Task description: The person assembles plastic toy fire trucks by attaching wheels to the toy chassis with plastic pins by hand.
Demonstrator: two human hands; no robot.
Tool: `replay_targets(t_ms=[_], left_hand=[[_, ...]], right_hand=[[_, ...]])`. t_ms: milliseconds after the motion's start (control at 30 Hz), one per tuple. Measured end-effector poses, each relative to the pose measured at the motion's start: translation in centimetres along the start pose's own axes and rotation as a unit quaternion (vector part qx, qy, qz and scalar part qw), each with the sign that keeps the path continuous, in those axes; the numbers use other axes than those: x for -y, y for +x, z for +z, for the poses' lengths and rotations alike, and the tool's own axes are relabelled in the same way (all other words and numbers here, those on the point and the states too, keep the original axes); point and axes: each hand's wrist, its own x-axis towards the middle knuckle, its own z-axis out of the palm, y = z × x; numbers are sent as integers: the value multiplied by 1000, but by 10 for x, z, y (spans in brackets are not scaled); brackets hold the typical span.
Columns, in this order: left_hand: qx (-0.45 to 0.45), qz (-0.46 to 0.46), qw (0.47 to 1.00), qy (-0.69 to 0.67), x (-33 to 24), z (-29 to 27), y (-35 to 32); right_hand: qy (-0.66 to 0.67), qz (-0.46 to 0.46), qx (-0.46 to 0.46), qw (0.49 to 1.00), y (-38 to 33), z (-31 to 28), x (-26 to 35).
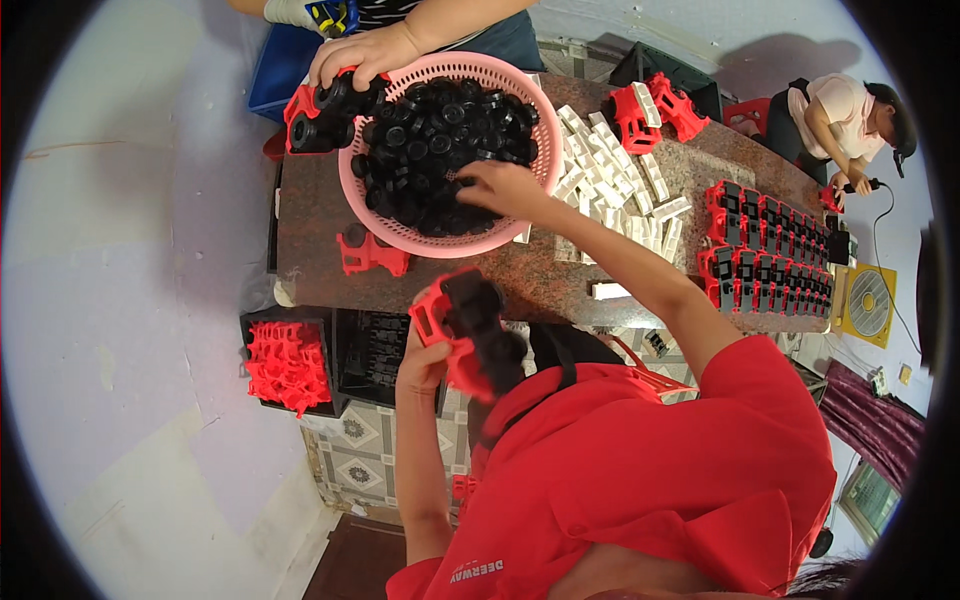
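Note:
My left hand (425, 362) is wrapped round a red plastic toy vehicle body (432, 310) with black wheels (475, 300) on it, held in front of my chest. My right hand (500, 188) reaches into a pink basket (548, 110) heaped with loose black wheels (440, 115). Its fingers are curled among the wheels; what they grip, if anything, is hidden. Across the basket, a co-worker's hand (365, 55) holds another red toy body (300, 120) with black wheels. One more red body (372, 252) lies on the table by the near left of the basket.
White plastic pieces (610, 165) are heaped right of the basket on the stone-topped table (540, 275). Rows of red-and-black toys (765, 250) stand farther right, near another seated person (835, 120). A bin of red parts (285, 365) and a dark crate (375, 350) sit at lower left.

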Motion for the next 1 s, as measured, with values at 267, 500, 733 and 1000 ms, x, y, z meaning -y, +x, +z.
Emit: replay_targets(t_ms=[267, 500, 733, 1000], left_hand=[[-203, 150, 967, -26, 15, -3, 41], [-269, 148, 949, 72, 11, 7, 48], [-276, 157, 939, 129, 17, 12, 48], [-281, 135, 935, 170, 16, 18, 47]], right_hand=[[-246, 85, 75, 963, 4, 31, -51], [425, 81, 133, 892, -51, -37, 53], [296, 25, 178, 938, -63, -33, 68], [254, 78, 178, 948, -67, -33, 67]])
